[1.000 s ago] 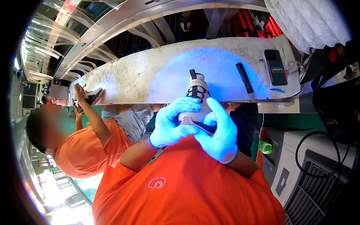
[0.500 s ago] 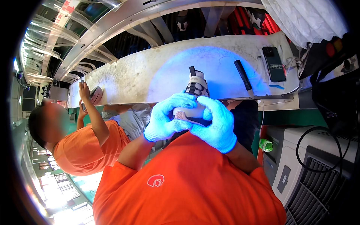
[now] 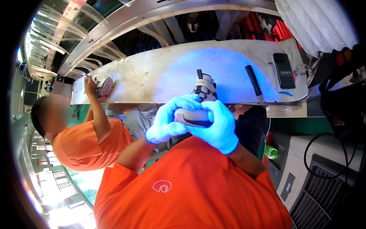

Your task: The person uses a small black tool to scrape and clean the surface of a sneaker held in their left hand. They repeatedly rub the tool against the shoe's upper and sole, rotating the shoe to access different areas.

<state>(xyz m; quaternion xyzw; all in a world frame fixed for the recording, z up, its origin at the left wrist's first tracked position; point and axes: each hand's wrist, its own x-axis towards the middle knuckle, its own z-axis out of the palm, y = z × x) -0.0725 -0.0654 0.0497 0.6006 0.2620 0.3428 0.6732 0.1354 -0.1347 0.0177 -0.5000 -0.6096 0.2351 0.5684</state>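
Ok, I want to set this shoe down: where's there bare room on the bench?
On the bench, bare room lies between the far-left shoe and the held shoe, and between the held shoe and the black stick. It is crowded rightward, around the phone and blue strip.

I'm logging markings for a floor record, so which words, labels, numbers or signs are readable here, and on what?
Dark phone: pale lettering; I won't copy wording.
Red-marked sign, upper left: too blurred to read.
White label on the pale machine: too small to read.
Outlined emblem on the orange shirt: no readable words.
Pale shoe: none readable.
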